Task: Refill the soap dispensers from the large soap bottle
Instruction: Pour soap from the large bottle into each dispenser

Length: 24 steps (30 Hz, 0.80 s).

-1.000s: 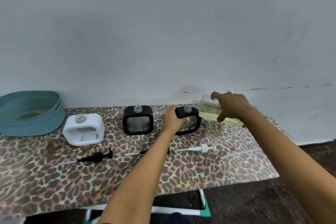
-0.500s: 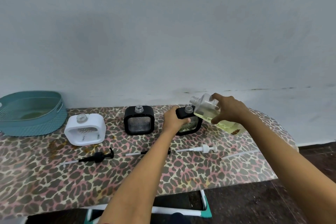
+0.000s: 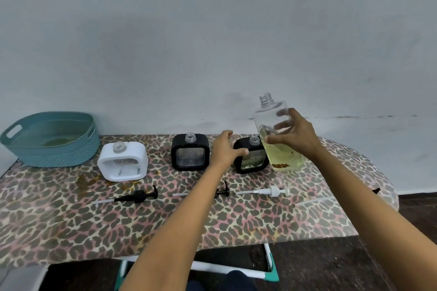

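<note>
Gripping the large soap bottle (image 3: 283, 156) upright, the right hand (image 3: 296, 136) evidently prevents spillage, just beside the right black dispenser (image 3: 251, 160) near the table (image 3: 331, 208)'s far right edge; the left hand (image 3: 223, 149), loosely open, steadies that dispenser by thumb.

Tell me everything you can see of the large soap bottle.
The bottle is clear plastic, square-shouldered, with a threaded neck and no cap. It is nearly upright, leaning slightly left, about half full of yellowish soap with brown bits near the base. The right hand grips its middle. It is right of the rightmost dispenser.
</note>
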Tool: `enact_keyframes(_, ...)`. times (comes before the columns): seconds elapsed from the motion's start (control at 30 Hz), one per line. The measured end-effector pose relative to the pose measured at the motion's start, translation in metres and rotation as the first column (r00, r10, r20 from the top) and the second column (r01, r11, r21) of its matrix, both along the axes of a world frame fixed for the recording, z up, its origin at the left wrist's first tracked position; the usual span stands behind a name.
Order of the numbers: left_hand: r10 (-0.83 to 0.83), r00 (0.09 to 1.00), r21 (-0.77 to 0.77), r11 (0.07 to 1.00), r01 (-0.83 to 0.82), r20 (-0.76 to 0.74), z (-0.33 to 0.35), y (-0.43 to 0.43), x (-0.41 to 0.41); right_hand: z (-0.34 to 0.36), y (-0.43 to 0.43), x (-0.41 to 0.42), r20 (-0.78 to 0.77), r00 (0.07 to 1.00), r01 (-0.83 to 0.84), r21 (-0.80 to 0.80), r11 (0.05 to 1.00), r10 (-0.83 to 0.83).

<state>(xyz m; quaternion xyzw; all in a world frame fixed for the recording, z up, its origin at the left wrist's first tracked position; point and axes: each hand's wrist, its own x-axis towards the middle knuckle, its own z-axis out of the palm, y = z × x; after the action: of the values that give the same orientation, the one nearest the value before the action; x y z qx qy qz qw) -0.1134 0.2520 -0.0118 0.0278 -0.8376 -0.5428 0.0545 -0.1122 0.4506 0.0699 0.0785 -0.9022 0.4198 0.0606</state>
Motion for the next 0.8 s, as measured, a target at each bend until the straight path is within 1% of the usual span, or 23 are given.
enact_keyframes(0.13,0.058,0.992,0.064,0.997,-0.052,-0.109,0.014,-0.03,0.013,0.004,-0.032,0.009,-0.022,0.999,-0.035,-0.033,0.999,0.035)
enact_keyframes(0.23,0.114,0.974,0.091,0.991,-0.098,-0.195,0.023,-0.059,0.024,0.003,-0.056,0.016,-0.028,0.997,-0.066,0.023,0.998,0.067)
enact_keyframes(0.27,0.143,0.966,0.084,0.988,-0.127,-0.217,0.025,-0.07,0.027,0.002,-0.063,0.018,-0.02,0.996,-0.08,0.038,0.996,0.081)
enact_keyframes(0.33,0.203,0.948,0.02,0.979,-0.205,-0.247,0.025,-0.091,0.03,-0.002,-0.078,0.021,0.005,0.994,-0.109,0.053,0.993,0.109)
enact_keyframes(0.4,0.229,0.948,-0.061,0.967,-0.248,-0.222,0.023,-0.108,0.031,-0.005,-0.091,0.024,0.026,0.991,-0.134,0.084,0.987,0.132)
enact_keyframes(0.43,0.226,0.956,-0.095,0.965,-0.246,-0.186,0.022,-0.115,0.031,-0.007,-0.097,0.025,0.038,0.989,-0.144,0.105,0.984,0.14)
enact_keyframes(0.53,0.17,0.983,-0.177,0.968,-0.179,-0.063,0.019,-0.128,0.032,-0.008,-0.113,0.025,0.083,0.986,-0.154,0.169,0.974,0.142)
enact_keyframes(0.6,0.132,0.991,-0.236,0.963,-0.132,-0.016,0.016,-0.132,0.033,-0.008,-0.12,0.025,0.105,0.985,-0.16,0.216,0.963,0.14)
enact_keyframes(0.73,0.079,0.996,-0.271,0.96,-0.063,0.049,0.013,-0.135,0.032,-0.006,-0.126,0.021,0.144,0.981,-0.166,0.294,0.941,0.128)
enact_keyframes(0.8,0.065,0.996,-0.283,0.958,-0.046,0.056,0.011,-0.135,0.032,-0.006,-0.127,0.019,0.162,0.98,-0.167,0.326,0.93,0.119)
